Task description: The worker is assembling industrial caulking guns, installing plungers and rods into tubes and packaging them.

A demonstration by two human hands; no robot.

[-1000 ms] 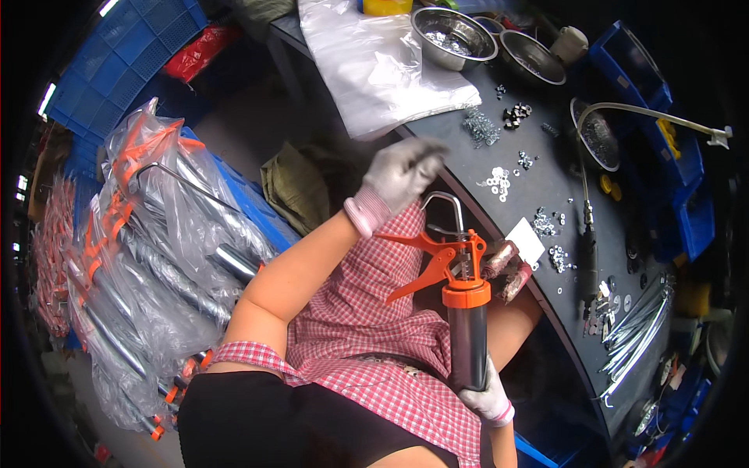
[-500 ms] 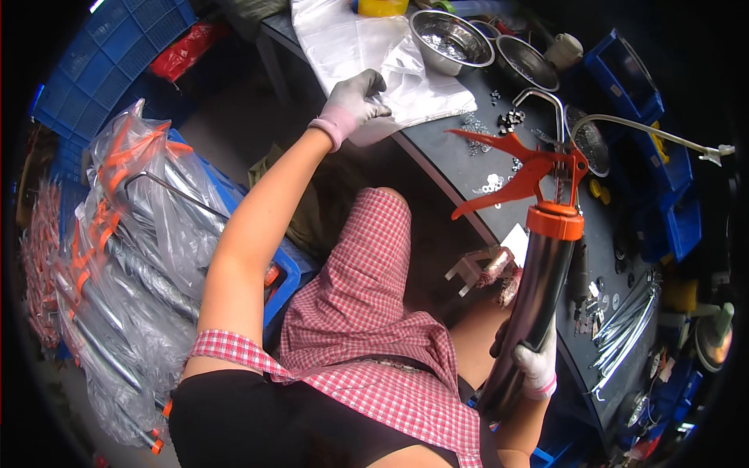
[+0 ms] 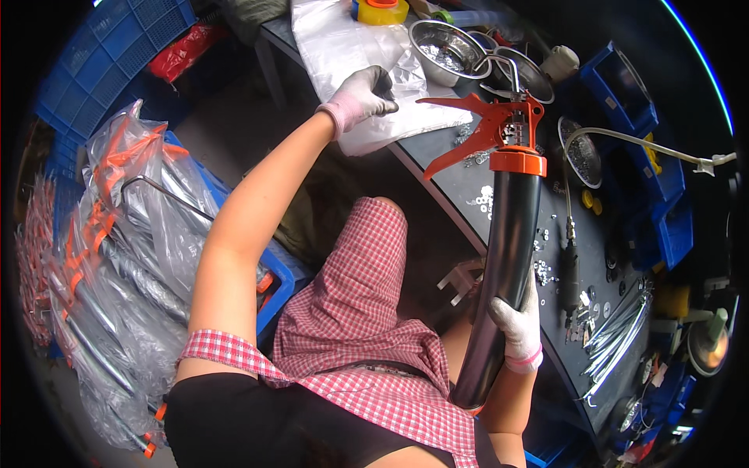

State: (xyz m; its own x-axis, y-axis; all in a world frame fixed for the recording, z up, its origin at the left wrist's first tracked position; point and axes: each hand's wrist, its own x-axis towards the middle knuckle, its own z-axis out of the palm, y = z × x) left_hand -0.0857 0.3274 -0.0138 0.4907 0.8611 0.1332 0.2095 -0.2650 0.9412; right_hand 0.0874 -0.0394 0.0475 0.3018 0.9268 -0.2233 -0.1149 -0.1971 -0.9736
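Observation:
My right hand (image 3: 520,324), in a pale glove with a pink cuff, is closed around the black barrel of a caulking gun (image 3: 511,226). The gun stands tilted, its orange collar, trigger and handle at the upper end and its bent metal rod pointing away from me. Its lower end rests close to my lap. At the bench's left edge my left hand (image 3: 363,100), gloved too, has its fingers curled in a pinch at the top layer of a stack of clear plastic bags (image 3: 445,117). The fingertips are partly hidden.
Left of me, a blue crate (image 3: 285,285) holds several bagged caulking guns (image 3: 148,226). On the dark bench are metal bowls (image 3: 449,51), small washers, a bundle of metal rods (image 3: 620,339), a tape roll (image 3: 382,11) and a hanging tool (image 3: 572,273). Blue bins (image 3: 620,86) line the right.
My right hand has raised the caulking gun and brought it leftward, closer to the bags. My left hand has shifted slightly to the right, the bag edge beside it.

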